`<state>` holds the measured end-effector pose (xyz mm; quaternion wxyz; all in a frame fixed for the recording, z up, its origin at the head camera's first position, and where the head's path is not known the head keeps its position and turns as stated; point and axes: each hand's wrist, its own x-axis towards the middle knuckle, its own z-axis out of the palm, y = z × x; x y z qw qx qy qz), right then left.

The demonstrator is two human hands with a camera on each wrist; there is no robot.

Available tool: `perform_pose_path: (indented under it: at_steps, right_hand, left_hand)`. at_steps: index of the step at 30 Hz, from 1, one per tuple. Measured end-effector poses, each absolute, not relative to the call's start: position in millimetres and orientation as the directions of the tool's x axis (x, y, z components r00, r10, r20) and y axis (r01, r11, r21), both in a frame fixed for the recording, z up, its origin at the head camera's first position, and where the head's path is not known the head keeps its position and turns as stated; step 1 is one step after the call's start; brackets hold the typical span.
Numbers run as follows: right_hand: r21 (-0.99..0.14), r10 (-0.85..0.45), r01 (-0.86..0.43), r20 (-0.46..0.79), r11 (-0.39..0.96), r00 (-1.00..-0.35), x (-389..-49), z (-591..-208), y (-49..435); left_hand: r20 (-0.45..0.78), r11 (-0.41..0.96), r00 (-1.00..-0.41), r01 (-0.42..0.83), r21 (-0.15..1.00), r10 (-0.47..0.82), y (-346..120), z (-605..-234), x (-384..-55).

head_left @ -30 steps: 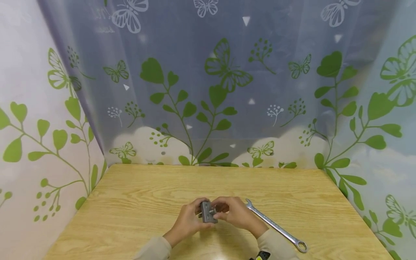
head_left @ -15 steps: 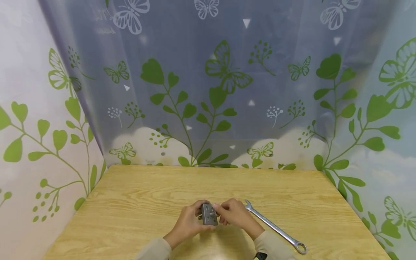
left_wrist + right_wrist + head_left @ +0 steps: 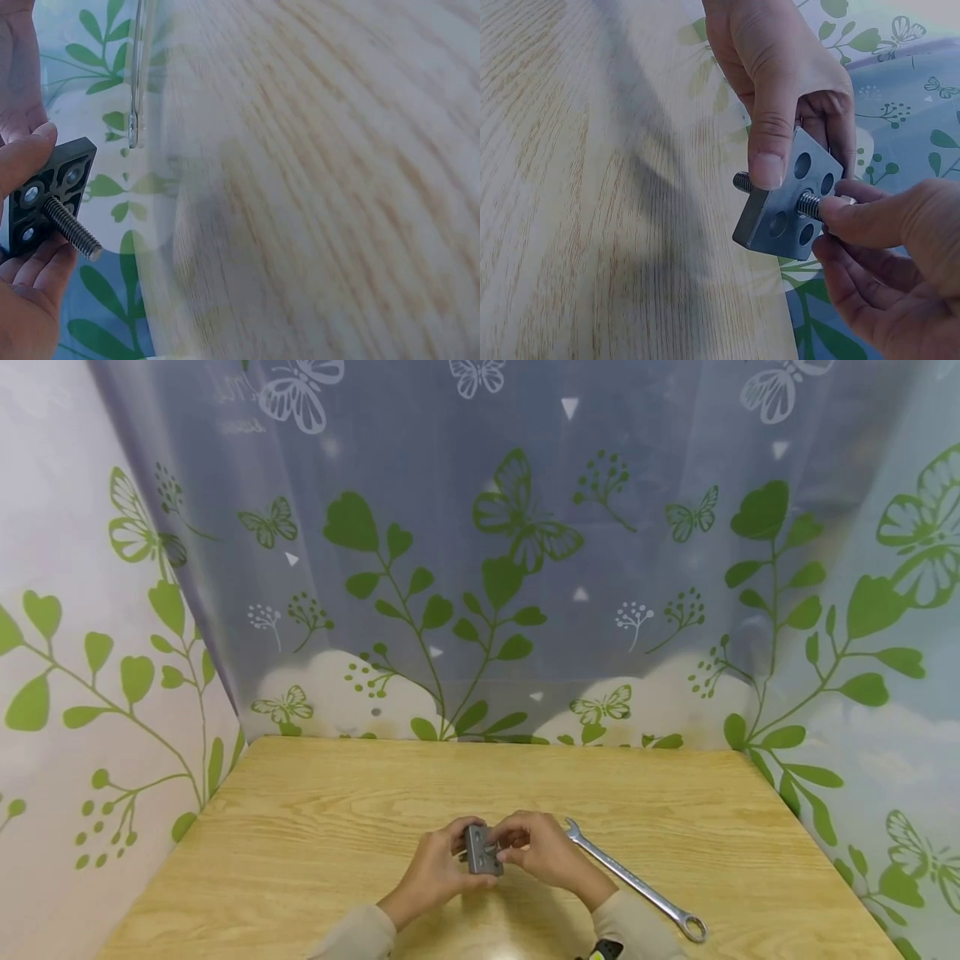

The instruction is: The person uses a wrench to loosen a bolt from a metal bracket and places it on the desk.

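Observation:
My left hand (image 3: pixel 435 867) grips a grey rectangular plate (image 3: pixel 769 229) by its edges, thumb on one edge and fingers on the opposite one. Round holes pierce the plate's face. A threaded bolt (image 3: pixel 808 205) passes through its middle. On the far side the bolt's threaded end (image 3: pixel 75 229) sticks well out of the darker, ribbed back, as the left wrist view shows. With thumb and fingers my right hand (image 3: pixel 896 251) pinches the bolt's near end, largely covering it. Both hands are held over the front part of the table.
A long combination wrench (image 3: pixel 636 882) lies slantwise on the wood-grain table (image 3: pixel 360 793), just right of my right hand. A printed curtain (image 3: pixel 420 568) with leaves and butterflies stands along the table's back and sides.
My right hand's fingers roll around the bolt: half a second ago the thumb was higher with the fingers curled below; now the fingers are back on top. The left hand keeps its hold.

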<state>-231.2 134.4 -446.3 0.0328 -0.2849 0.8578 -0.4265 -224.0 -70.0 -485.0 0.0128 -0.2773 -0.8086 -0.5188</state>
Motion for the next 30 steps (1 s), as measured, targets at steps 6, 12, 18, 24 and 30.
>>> perform_pose_path:
  at_steps: [6, 12, 18, 24, 30]
  right_hand:
    - [-0.753, -0.512, -0.431, 0.146, 0.498, -0.846, -231.9, -446.7, 135.7]
    - [-0.774, -0.426, -0.31, 0.058, 0.553, -0.903, -232.1, -449.9, 139.9]
    - [-0.807, -0.384, -0.227, 0.001, 0.545, -0.923, -230.4, -449.9, 138.3]
    - [-0.787, -0.414, -0.271, 0.022, 0.555, -0.91, -229.6, -445.5, 134.3]
    - [-0.759, -0.472, -0.371, 0.096, 0.534, -0.876, -230.6, -443.8, 134.2]
  left_hand:
    - [0.3, 0.314, -0.85, 0.454, 0.834, 0.433, -70.7, -485.8, -224.7]
    - [0.296, 0.343, -0.854, 0.456, 0.821, 0.428, -71.2, -487.6, -225.3]
    - [0.3, 0.34, -0.853, 0.459, 0.821, 0.427, -69.9, -488.4, -225.3]
    - [0.297, 0.321, -0.849, 0.457, 0.83, 0.438, -67.6, -489.2, -225.0]
    - [0.283, 0.321, -0.855, 0.441, 0.838, 0.435, -68.2, -489.1, -224.7]
